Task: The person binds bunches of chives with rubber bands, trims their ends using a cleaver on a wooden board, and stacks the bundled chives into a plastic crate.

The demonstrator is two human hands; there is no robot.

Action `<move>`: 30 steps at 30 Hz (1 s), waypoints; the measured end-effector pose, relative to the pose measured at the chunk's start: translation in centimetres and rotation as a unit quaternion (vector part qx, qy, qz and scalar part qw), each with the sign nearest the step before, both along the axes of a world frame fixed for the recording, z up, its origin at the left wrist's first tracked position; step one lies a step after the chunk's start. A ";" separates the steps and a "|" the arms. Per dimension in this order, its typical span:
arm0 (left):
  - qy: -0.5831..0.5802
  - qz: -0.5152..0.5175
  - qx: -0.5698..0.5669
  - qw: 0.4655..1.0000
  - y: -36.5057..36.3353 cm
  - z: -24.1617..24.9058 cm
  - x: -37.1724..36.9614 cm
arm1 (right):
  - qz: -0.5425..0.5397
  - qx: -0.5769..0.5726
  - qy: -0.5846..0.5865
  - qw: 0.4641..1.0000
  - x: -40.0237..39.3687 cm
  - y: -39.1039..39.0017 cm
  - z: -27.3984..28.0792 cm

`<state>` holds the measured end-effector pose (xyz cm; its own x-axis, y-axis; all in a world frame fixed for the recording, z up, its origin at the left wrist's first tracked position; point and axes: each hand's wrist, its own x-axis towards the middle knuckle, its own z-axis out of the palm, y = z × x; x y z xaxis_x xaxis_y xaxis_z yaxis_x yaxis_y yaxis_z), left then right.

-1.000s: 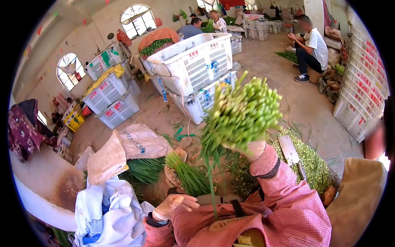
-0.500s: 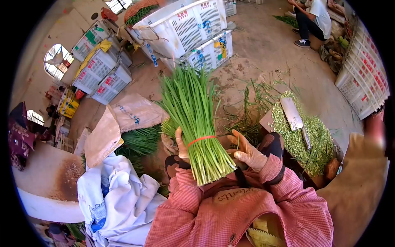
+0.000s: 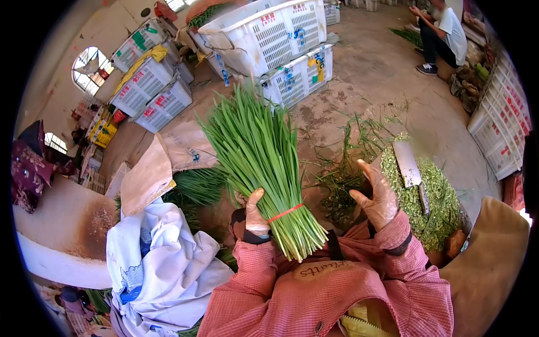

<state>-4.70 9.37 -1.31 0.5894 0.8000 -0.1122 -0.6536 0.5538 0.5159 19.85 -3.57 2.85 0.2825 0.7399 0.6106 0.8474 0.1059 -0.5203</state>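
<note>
left hand (image 3: 256, 216) fingers, mostly hidden, clench the chive bundle (image 3: 261, 163); right hand (image 3: 379, 194) fingers spread, released.

green chive bundle (image 3: 258, 163) with a red band (image 3: 285, 212); pink checked sleeves (image 3: 264, 264); white crates (image 3: 269, 36), seemingly red-lettered

The left hand (image 3: 256, 216) is mostly hidden behind the chive bundle (image 3: 258, 163). At 1 o'clock, the seated person (image 3: 441, 36) is cut by the top edge. The crate labels (image 3: 268, 18) are too small to read.
</note>
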 end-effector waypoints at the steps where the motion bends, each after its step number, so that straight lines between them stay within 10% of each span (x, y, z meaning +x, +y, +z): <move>1: 0.012 -0.002 -0.007 1.000 -0.5 -0.6 0.0 | 0.088 0.055 0.088 0.991 -1.9 1.0 1.5; 5: 0.028 -0.038 -0.040 0.998 -2.3 -0.8 0.8 | 0.100 -0.214 0.306 0.922 -6.6 4.8 3.2; 11: 0.120 0.042 0.015 0.992 -3.2 -1.7 0.6 | 0.105 -0.003 0.286 0.952 -7.8 2.2 -1.6; 14: 0.159 0.046 0.049 0.985 -3.2 -2.9 0.6 | 0.198 -0.212 0.682 0.672 -7.4 -0.9 -0.7; 17: 0.180 0.069 0.091 0.977 -3.7 -2.2 1.1 | 0.387 -0.414 0.703 0.429 -5.4 -3.6 1.7; 19: 0.199 0.056 0.078 0.975 -4.2 -1.4 1.4 | 0.442 -0.412 0.572 0.555 -4.1 -2.9 6.4; 22: 0.241 0.066 0.145 0.957 -4.7 -1.0 1.8 | 0.283 -0.192 0.197 0.919 -2.5 2.3 10.0; 30: 0.246 0.073 0.180 0.950 -5.4 1.0 3.0 | 0.262 -0.228 -0.202 0.916 -2.9 10.3 6.6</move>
